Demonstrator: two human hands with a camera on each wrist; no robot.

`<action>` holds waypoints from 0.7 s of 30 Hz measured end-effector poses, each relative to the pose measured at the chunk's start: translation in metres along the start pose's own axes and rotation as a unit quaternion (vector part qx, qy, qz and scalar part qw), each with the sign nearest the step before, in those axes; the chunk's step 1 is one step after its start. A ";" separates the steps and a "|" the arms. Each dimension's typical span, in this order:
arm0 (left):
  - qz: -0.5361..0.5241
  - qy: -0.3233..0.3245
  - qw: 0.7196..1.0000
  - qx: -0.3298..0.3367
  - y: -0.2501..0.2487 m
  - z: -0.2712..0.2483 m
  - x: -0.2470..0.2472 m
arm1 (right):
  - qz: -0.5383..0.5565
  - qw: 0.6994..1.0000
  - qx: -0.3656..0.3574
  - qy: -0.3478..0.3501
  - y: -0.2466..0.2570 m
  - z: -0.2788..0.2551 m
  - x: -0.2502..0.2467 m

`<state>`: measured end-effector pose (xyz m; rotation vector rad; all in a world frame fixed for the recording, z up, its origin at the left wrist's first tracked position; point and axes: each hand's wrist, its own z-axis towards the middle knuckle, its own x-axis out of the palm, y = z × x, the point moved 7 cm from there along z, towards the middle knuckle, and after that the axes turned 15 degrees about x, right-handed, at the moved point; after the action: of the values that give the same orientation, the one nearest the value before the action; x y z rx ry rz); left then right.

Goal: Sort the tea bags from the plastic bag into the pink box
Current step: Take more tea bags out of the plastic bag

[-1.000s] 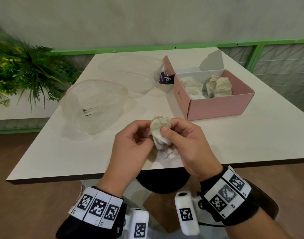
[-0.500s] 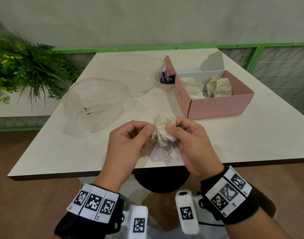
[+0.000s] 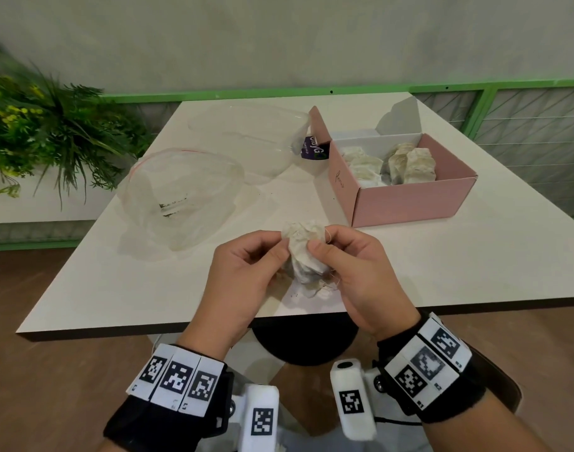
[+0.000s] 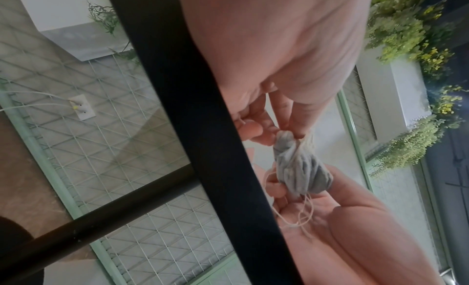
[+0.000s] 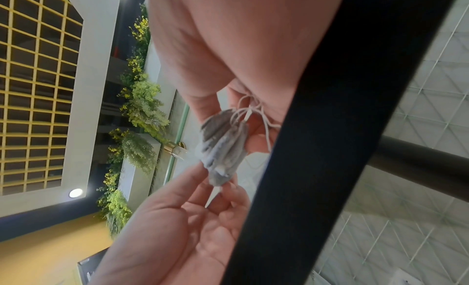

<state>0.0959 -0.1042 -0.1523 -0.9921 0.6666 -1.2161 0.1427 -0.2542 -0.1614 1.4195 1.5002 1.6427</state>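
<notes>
Over the table's near edge both hands hold one crumpled clump of tea bags (image 3: 303,256). My left hand (image 3: 274,256) pinches its left side, and my right hand (image 3: 320,247) grips it from the right with the thumb on top. In the left wrist view the left fingertips (image 4: 291,126) pinch the top of the tea bag clump (image 4: 299,169), and loose strings trail onto the right palm (image 4: 342,219). The right wrist view has the clump (image 5: 223,148) hanging between both hands. The pink box (image 3: 406,205) stands open at the right with several tea bags (image 3: 409,163) inside. The plastic bag (image 3: 181,194) lies open at the left.
A second clear plastic bag (image 3: 250,135) lies behind the first, with a purple label (image 3: 315,148) beside the box's raised flap. A green plant (image 3: 51,132) stands off the table's left side. A green railing (image 3: 507,89) runs behind the white table (image 3: 474,256).
Both hands have stayed over the near edge and turned the clump a little. The left fingers have closed onto its side.
</notes>
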 end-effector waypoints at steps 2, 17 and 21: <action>0.001 -0.015 1.000 0.001 -0.001 0.000 -0.001 | 0.029 1.000 0.007 0.007 0.000 0.000 0.000; 0.004 0.000 1.000 0.010 -0.006 0.000 0.003 | 0.037 0.999 0.003 0.029 0.002 0.001 0.002; -0.005 -0.004 1.000 0.012 -0.006 -0.002 0.002 | 0.032 0.999 -0.005 -0.001 0.001 0.003 -0.003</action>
<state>0.0924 -0.1071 -0.1479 -0.9815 0.6393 -1.2258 0.1469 -0.2564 -0.1619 1.4773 1.4568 1.6846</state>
